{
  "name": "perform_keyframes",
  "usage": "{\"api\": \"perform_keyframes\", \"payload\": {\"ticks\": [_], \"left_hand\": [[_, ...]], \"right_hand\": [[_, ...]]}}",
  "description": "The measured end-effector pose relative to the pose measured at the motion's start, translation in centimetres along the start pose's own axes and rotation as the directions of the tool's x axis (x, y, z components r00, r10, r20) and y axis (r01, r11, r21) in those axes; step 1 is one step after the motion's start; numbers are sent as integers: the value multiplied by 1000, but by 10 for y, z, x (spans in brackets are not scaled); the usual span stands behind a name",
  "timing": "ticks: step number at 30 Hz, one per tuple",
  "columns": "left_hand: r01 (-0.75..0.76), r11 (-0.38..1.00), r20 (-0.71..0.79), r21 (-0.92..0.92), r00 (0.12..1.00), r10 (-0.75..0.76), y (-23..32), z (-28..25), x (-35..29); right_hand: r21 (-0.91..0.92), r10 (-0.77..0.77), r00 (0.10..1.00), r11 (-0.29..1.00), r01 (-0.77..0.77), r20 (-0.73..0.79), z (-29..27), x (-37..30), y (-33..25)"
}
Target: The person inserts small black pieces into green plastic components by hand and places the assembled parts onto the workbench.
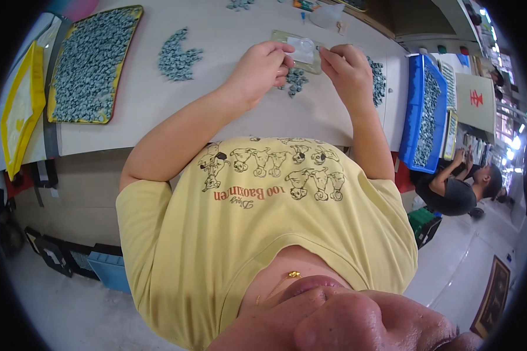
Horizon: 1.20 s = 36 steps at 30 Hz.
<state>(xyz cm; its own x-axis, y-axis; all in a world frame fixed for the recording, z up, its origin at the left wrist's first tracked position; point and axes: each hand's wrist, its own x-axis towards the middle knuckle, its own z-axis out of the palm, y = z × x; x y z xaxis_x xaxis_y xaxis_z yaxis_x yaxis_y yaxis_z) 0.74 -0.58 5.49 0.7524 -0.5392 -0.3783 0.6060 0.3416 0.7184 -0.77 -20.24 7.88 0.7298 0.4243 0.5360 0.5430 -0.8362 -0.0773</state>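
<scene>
A translucent greenish plate (313,66) with a white rectangular piece (301,49) on it lies on the white table, between my hands. At its left side is my left hand (263,69), its fingers curled inward. My right hand (348,69) is at the plate's right edge, thumb and forefinger pinched together. What either hand holds, if anything, is too small or hidden to tell. Just below the plate sits a small heap of grey-green pieces (295,83). Another heap (377,81) is partly hidden behind my right hand. A looser heap (179,55) lies left of my left forearm.
A yellow-rimmed tray (109,111) full of similar pieces stands at the left, beside a yellow frame-like tray (24,111). A blue bin (413,111) with more pieces is at the right. Beyond it a person in dark clothing (451,193) works. A clear bag (327,16) lies at the far side.
</scene>
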Motion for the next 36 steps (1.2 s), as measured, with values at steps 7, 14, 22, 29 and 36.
{"api": "perform_keyframes", "payload": {"ticks": [7,14,22,29,36], "left_hand": [[2,995,-56,99,998,3,3,9,-1],[-30,997,-25,67,999,32,0,6,-2],[-85,996,-31,34,996,86,-3,3,-2],[-103,995,9,-17,995,103,-1,5,-2],[-27,999,-16,-18,1000,26,-4,2,-1]], "right_hand": [[-83,-102,994,991,104,27,5,-6,9],[-106,-155,986,981,160,54,8,-5,8],[345,355,934,873,-346,37,9,-8,-11],[775,629,606,7,-632,488,7,-11,-19],[768,642,617,68,-636,454,5,-8,-30]]}}
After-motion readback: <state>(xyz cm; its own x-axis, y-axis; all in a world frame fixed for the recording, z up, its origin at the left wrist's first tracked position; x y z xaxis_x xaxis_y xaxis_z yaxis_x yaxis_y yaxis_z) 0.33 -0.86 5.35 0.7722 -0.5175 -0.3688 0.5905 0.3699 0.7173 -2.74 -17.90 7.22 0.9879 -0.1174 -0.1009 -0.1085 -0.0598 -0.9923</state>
